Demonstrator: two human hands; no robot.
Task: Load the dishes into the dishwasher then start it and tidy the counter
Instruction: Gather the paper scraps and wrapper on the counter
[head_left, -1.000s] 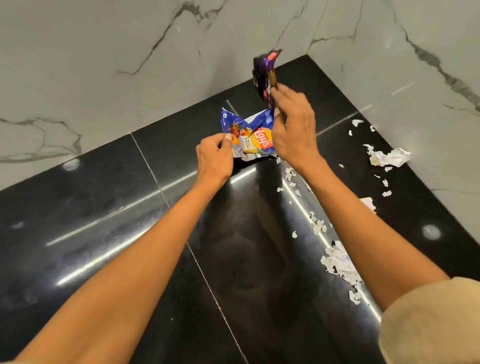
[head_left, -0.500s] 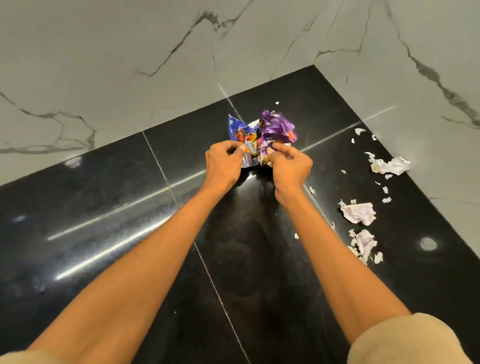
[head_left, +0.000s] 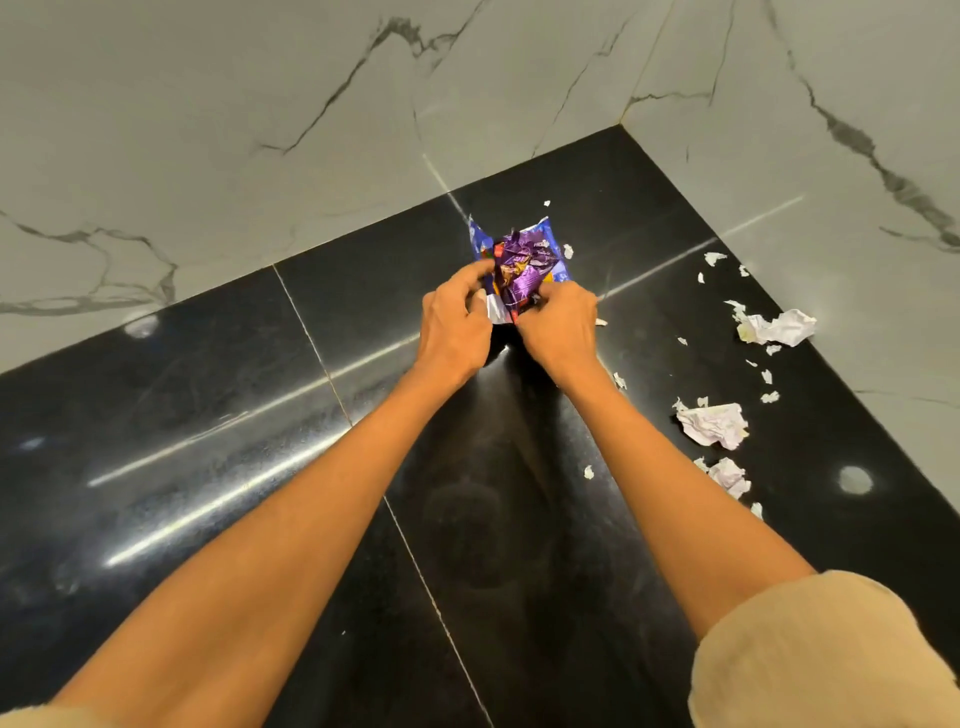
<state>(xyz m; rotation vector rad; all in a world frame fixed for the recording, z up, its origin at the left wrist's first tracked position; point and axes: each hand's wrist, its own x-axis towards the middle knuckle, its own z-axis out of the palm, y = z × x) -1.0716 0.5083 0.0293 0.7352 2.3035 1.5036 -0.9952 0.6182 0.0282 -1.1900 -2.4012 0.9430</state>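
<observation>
A crumpled purple wrapper (head_left: 522, 270) lies on top of a blue chip bag (head_left: 558, 260) on the black counter (head_left: 208, 415), near the marble wall corner. My left hand (head_left: 454, 325) grips the near left edge of the blue bag with curled fingers. My right hand (head_left: 558, 322) pinches the near edge of the purple wrapper and the bag under it. Both hands sit close together over the wrappers, and the lower part of the bag is hidden behind them.
Crumpled paper balls (head_left: 779, 327) (head_left: 714, 423) (head_left: 730, 475) and several small paper scraps lie along the counter's right side by the marble wall (head_left: 857, 156). A second marble wall (head_left: 208, 130) stands behind the counter.
My right hand brought the purple wrapper down from the air onto the blue bag. Both hands have closed in around the two wrappers.
</observation>
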